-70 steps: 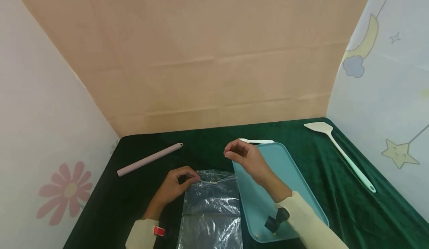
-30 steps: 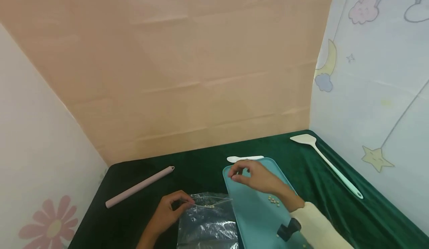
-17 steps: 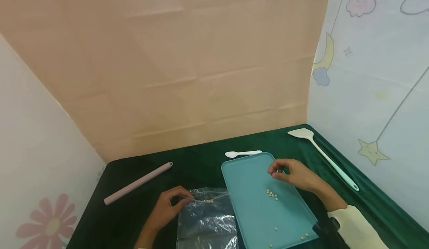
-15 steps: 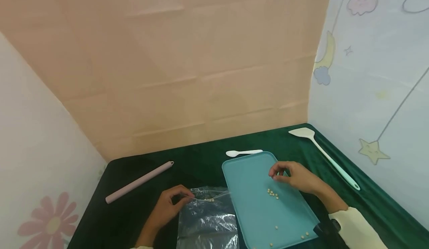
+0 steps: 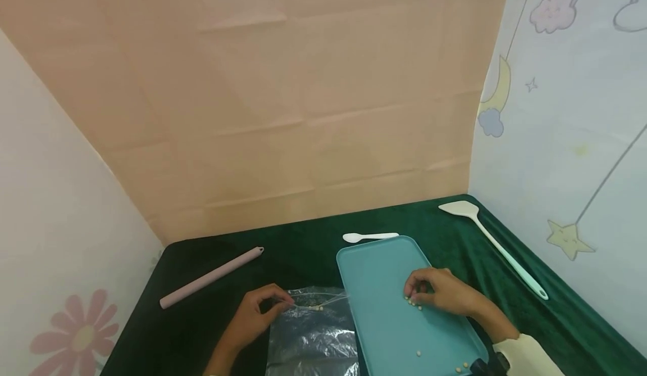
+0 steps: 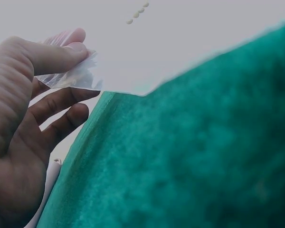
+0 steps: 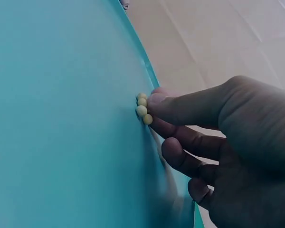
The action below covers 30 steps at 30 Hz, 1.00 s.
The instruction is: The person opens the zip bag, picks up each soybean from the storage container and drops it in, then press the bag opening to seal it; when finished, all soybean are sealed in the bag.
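Observation:
My left hand [image 5: 255,311] pinches the left edge of the mouth of a clear zip bag [image 5: 313,339], between thumb and forefinger. The bag's mouth gapes, and a few small round pale-yellow beans [image 5: 319,308] show there. Over a blue tray [image 5: 376,286], my right hand [image 5: 445,293] reaches down with bent fingers. In the right wrist view its thumb and fingertips are right at a little cluster of beans [image 7: 141,110] on the tray. Whether a bean is between the fingertips is hidden. The left wrist view shows the thumb on the plastic [image 6: 83,76].
More loose beans [image 5: 418,353] lie toward the tray's near end. A white spoon [image 5: 371,236] lies behind the tray, a pale spatula [image 5: 497,244] to the right, a pink rod [image 5: 212,277] to the left. Green cloth [image 5: 303,252] covers the table; walls stand behind and beside it.
My right hand has moved from above the bag's mouth rightward over the tray, then down to the bean cluster. My left hand keeps its pinch on the bag. The head view has shifted.

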Available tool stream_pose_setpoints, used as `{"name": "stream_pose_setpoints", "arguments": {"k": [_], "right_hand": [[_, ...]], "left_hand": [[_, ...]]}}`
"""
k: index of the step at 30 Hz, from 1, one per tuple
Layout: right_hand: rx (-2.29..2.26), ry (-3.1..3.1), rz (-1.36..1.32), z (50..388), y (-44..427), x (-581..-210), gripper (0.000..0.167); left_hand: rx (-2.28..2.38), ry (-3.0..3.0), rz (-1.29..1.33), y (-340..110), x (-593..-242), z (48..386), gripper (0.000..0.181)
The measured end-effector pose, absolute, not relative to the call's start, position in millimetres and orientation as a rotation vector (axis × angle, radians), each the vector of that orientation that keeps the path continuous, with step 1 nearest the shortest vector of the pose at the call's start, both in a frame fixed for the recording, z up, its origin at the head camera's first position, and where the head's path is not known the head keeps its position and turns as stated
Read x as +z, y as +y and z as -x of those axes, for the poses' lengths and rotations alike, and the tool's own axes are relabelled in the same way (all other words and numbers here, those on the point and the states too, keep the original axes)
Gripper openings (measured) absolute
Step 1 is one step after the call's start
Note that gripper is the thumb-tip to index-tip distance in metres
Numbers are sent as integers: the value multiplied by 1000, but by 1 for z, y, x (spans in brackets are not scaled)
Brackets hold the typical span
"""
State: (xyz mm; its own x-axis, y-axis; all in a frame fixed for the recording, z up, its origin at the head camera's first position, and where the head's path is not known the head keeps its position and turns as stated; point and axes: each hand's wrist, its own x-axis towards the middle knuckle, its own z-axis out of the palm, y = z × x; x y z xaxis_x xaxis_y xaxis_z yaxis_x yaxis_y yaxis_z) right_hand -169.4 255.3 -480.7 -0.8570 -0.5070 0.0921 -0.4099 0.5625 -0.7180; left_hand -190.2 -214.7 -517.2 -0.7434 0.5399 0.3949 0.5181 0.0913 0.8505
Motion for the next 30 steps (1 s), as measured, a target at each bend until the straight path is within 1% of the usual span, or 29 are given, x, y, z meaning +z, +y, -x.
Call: {"name": "stream_pose_setpoints", "arguments": {"k": [11,21,26,30], "right_hand": [[-1053,2779,750,164,247,-485,6],[-916,2937,620,164,237,-483,13],[-901,2957,609,162,234,-485,17],[-928,2949,610,163,237,-481,16]], "left_hand": [[1794,2233,-1161,-210,-522,194,17],[1777,2259,-1142,-207,-520,195,15],[1775,2238,-1151,-207,-522,195,16],[1786,2246,-1158,-206,-521,195,16]]}}
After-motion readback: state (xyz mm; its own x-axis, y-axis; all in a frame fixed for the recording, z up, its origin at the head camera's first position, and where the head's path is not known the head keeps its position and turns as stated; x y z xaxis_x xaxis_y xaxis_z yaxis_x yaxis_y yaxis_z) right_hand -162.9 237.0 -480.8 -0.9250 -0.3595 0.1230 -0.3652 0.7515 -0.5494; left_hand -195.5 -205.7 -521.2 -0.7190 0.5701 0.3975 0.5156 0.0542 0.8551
